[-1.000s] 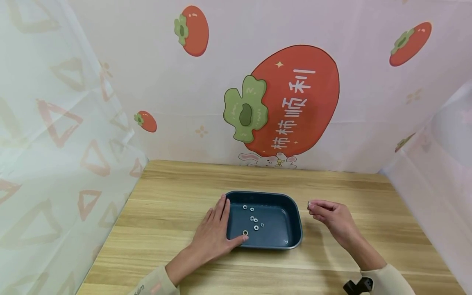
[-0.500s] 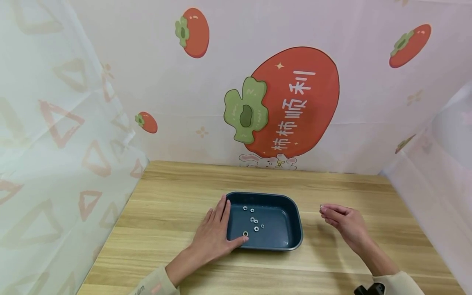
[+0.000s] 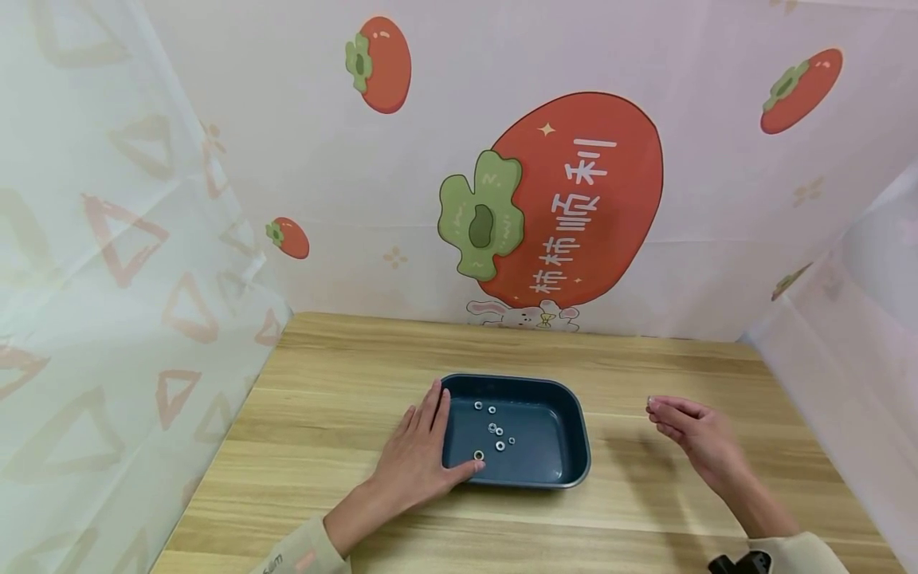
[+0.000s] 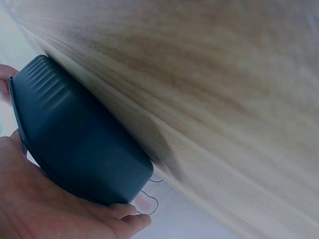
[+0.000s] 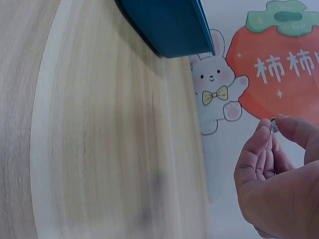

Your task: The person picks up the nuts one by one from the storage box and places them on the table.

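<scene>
A dark blue rectangular tray (image 3: 541, 454) sits on the wooden table. Several small silvery nuts (image 3: 500, 446) lie loose in its left half. My left hand (image 3: 412, 462) rests on the tray's left end, fingers straight along the rim and thumb over the front edge. In the left wrist view, that hand (image 4: 45, 204) lies along the rim above the tray's outer wall (image 4: 84, 134). To the right of the tray, above the table, my right hand (image 3: 699, 442) pinches one small metal nut (image 5: 273, 125) between thumb and fingertips.
The wooden table (image 3: 344, 367) runs back to a pale backdrop (image 3: 344, 279) printed with persimmons and a rabbit. Sheets of patterned cloth (image 3: 129, 319) hang along the left and right sides. A black device (image 3: 742, 563) is on the right wrist.
My right hand has moved to the right, away from the tray, with the nut still between its fingertips. The left hand and the tray have stayed in place.
</scene>
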Tool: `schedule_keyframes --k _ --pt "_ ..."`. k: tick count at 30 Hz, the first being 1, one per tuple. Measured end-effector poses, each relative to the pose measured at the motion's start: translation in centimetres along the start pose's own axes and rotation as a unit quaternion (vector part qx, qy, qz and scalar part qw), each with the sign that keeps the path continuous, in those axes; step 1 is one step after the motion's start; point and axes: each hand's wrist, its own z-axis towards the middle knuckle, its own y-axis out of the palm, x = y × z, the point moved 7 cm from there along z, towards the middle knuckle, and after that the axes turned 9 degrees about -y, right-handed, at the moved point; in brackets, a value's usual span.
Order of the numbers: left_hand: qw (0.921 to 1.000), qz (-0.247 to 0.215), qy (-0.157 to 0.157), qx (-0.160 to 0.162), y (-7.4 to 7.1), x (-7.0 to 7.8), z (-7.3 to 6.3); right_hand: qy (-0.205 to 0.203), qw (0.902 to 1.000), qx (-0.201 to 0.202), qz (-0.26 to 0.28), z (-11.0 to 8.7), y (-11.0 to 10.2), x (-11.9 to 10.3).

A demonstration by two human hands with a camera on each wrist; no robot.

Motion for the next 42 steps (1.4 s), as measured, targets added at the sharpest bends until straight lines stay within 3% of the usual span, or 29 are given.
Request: schedule_keyframes --k 21,31,42 --pt "1.0000 0.001 -0.001 0.002 0.0 -0.1 0.1 -0.019 0.9974 0.023 -0.066 -0.3 -3.5 -1.7" --pt "1.0000 0.000 0.003 0.003 0.1 -0.1 0.2 0.007 0.9946 0.043 -0.095 -0.3 -5.5 -1.8" --pt "1.0000 0.003 0.000 0.000 0.1 -0.1 0.2 0.004 0.9809 0.062 -0.185 -0.1 -8.3 -2.0"
